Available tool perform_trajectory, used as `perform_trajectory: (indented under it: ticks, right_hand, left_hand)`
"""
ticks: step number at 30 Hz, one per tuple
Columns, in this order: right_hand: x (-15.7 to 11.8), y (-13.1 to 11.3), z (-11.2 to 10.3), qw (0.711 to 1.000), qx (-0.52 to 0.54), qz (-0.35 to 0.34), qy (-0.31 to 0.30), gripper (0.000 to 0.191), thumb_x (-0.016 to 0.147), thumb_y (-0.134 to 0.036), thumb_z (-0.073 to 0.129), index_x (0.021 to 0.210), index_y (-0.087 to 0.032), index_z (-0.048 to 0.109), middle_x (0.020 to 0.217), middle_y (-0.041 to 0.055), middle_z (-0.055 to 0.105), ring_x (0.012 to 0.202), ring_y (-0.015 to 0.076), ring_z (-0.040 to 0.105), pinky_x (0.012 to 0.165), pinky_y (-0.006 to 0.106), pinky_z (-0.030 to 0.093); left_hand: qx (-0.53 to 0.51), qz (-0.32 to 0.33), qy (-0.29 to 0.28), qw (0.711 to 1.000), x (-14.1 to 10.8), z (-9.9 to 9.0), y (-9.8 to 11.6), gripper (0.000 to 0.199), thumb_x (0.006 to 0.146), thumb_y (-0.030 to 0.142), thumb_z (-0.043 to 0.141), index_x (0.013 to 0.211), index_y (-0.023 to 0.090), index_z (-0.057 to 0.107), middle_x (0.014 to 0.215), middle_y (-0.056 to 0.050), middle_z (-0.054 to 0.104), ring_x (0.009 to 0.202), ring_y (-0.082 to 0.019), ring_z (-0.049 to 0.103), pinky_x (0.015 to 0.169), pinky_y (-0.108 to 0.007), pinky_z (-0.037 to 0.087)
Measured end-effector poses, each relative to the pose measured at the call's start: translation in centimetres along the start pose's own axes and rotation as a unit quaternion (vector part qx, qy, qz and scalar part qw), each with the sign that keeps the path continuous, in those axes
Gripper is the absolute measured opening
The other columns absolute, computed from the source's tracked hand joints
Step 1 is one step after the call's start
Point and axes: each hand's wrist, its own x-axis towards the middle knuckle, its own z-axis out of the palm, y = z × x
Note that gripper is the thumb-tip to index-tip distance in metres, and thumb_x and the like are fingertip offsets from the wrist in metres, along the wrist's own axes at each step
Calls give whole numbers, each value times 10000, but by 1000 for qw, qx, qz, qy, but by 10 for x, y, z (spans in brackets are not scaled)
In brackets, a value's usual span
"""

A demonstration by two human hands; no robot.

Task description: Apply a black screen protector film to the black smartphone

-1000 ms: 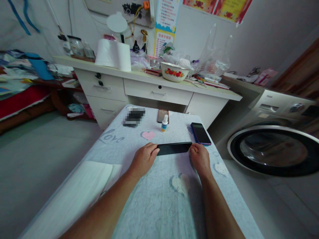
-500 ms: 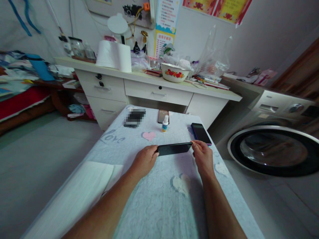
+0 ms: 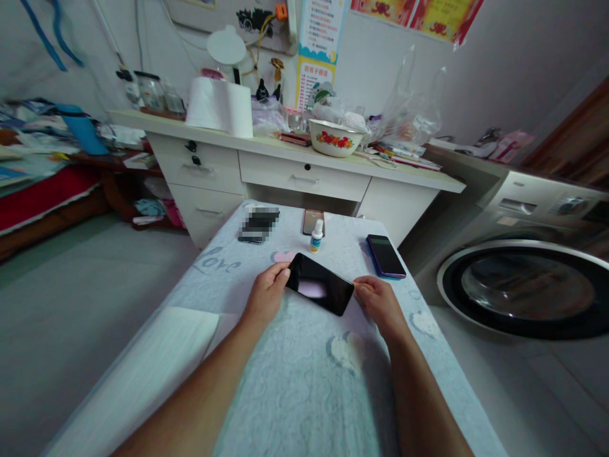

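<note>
A black phone [image 3: 320, 285] is held above the cloth-covered table [image 3: 295, 387], its glossy screen turned up and its right end lower. My left hand [image 3: 267, 289] grips the phone's left end, thumb on top. At the right end, my right hand [image 3: 380, 302] has its fingers pinched together by the edge; what is between the fingertips is too small to make out. A small white spray bottle [image 3: 316, 237] stands just beyond the phone. Behind the bottle lies a phone case [image 3: 313, 222]. Another dark phone [image 3: 386, 256] lies to the right.
A blurred dark item [image 3: 259, 225] lies at the table's far left. White paper [image 3: 137, 374] covers the near left side. Behind stands a desk [image 3: 304, 178] with a flowered bowl [image 3: 334, 139] and a paper roll [image 3: 219, 106]. A washing machine [image 3: 518, 254] is at right.
The phone has tilted from nearly edge-on to showing its screen, and its right end has dropped. My left hand has moved slightly left and up.
</note>
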Motion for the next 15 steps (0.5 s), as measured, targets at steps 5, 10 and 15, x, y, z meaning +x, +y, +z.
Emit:
perform_trajectory:
  ticks: [5, 10, 15]
  right_hand:
    - [-3, -4, -1, 995, -25, 19, -93, 236, 724, -313, 548, 792, -152, 706, 598, 5, 632, 494, 117, 493, 481, 223, 348]
    - [-8, -10, -2, 980, -41, 21, -192, 188, 725, -262, 549, 764, -165, 706, 603, -8, 637, 487, 101, 472, 471, 211, 327]
    - [-10, -10, 0, 979, -38, 8, -199, 184, 730, -258, 553, 759, -172, 713, 665, 10, 677, 590, 136, 568, 517, 219, 387]
  left_hand:
    - [-48, -41, 39, 997, 2, -2, 0, 341, 815, 368, 525, 1023, 137, 664, 818, -33, 638, 621, -121, 518, 531, -217, 406]
    - [-56, -49, 27, 997, 2, -1, -2, 266, 796, 392, 554, 891, 154, 623, 679, 17, 558, 561, -102, 484, 490, -200, 378]
    - [-23, -36, 13, 999, 2, 1, -5, 289, 800, 441, 554, 840, 161, 614, 679, 17, 583, 586, -112, 514, 529, -211, 391]
